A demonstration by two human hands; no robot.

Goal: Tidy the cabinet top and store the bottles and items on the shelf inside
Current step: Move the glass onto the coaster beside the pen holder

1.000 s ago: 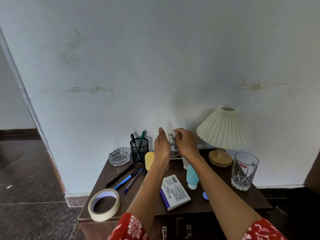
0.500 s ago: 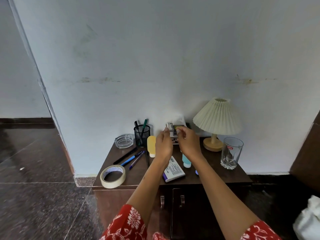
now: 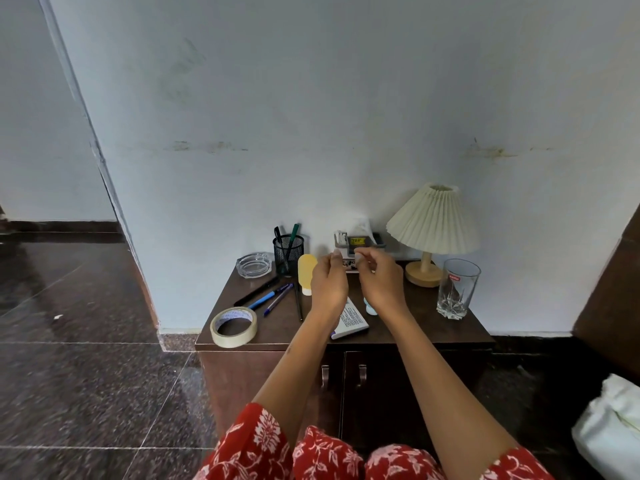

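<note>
On the brown cabinet top (image 3: pixel 408 322) a yellow bottle (image 3: pixel 307 273) lies near the back. A teal bottle (image 3: pixel 370 309) and a white box (image 3: pixel 350 320) lie partly hidden under my hands. My left hand (image 3: pixel 329 285) and my right hand (image 3: pixel 381 280) hover side by side just in front of a grey organizer tray (image 3: pixel 360 240) that holds tissues against the wall. Both hands have loosely curled fingers and hold nothing. The cabinet's two doors (image 3: pixel 381 393) below are closed.
A roll of masking tape (image 3: pixel 233 326) sits at the front left. Several pens (image 3: pixel 268 295) lie behind it, with a glass ashtray (image 3: pixel 253 265) and a mesh pen holder (image 3: pixel 288 250) at the back. A pleated lamp (image 3: pixel 433 223) and a drinking glass (image 3: pixel 458 287) stand at the right.
The view has drawn back from the cabinet, bringing its doors into sight. Both hands have come off the organizer tray and moved slightly toward me.
</note>
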